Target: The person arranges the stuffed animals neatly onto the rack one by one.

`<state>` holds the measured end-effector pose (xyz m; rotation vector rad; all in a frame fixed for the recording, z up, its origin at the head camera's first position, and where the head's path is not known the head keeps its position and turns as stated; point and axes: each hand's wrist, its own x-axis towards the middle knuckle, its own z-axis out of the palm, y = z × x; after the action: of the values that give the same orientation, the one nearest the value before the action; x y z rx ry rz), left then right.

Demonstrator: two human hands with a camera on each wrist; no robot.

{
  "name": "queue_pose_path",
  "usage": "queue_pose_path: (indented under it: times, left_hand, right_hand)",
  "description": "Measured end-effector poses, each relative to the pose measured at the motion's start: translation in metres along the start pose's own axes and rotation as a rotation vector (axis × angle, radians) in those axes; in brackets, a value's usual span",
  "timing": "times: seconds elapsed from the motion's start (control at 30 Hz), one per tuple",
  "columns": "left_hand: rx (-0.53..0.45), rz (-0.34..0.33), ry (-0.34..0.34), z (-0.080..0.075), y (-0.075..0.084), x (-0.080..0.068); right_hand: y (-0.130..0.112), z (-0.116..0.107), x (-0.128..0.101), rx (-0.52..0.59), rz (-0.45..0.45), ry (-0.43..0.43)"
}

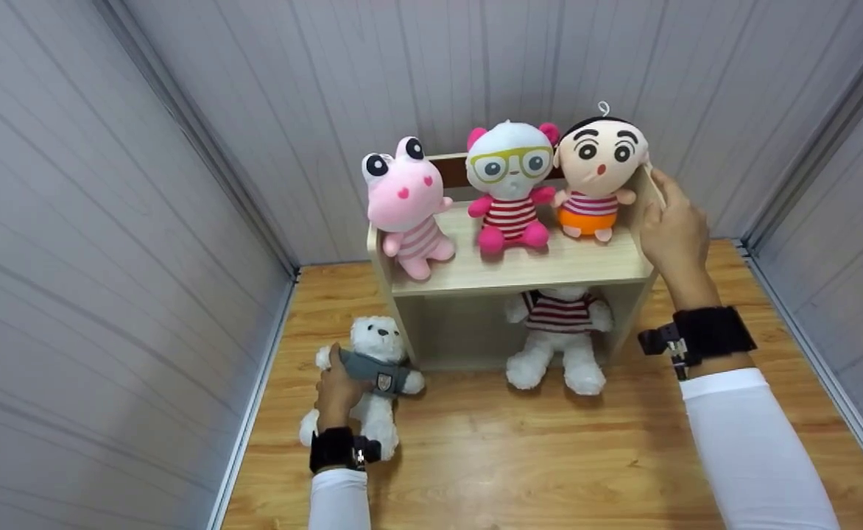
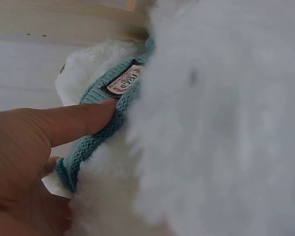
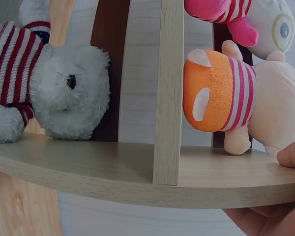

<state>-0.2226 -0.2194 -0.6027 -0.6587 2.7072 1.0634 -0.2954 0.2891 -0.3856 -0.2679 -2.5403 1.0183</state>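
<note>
My left hand point(image 1: 337, 390) grips a white teddy bear point(image 1: 378, 335) in a grey-blue knitted sweater, by its body, left of the small wooden shelf. In the left wrist view the thumb point(image 2: 83, 120) presses the sweater point(image 2: 98, 98) just below its label, and white fur fills the right side. My right hand point(image 1: 678, 232) holds the top of the right side panel point(image 3: 226, 195) of the shelf point(image 1: 520, 272). Beside those fingers sits a boy doll point(image 1: 593, 177) with orange shorts, on the upper board.
Also on the upper board sit a panda doll point(image 1: 511, 191) with yellow glasses and a pink frog doll point(image 1: 409, 206). A white bear point(image 1: 557, 331) in a striped sweater sits in the lower compartment, legs out on the wooden floor point(image 1: 505, 471). Grey panel walls point(image 1: 314, 88) surround the shelf.
</note>
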Motion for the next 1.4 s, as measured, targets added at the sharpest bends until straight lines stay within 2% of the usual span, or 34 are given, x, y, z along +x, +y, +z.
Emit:
queue_pose_path:
  times: [0.17, 0.43, 0.87, 1.0, 1.23, 1.4]
  left_hand:
    - [-0.003, -0.003, -0.019, 0.002, -0.003, 0.000]
    - [-0.013, 0.029, -0.007, 0.008, -0.006, -0.002]
    - [-0.041, 0.035, -0.001, 0.017, -0.015, -0.010]
    - [-0.044, 0.033, 0.010, 0.019, -0.016, -0.012]
    - [-0.024, -0.010, 0.021, 0.027, -0.017, -0.017]
    - [-0.012, -0.001, 0.072, 0.033, -0.016, -0.023]
  right_hand:
    - [-0.001, 0.001, 0.000, -0.006, -0.004, -0.001]
    - [0.000, -0.001, 0.000, 0.007, 0.004, -0.009]
    - [0.002, -0.001, 0.000, 0.008, -0.010, -0.009]
    - [0.001, 0.000, 0.000, 0.007, -0.002, -0.014]
    - [0.001, 0.001, 0.001, 0.012, -0.009, -0.008]
    - [0.002, 0.001, 0.001, 0.011, -0.013, 0.002]
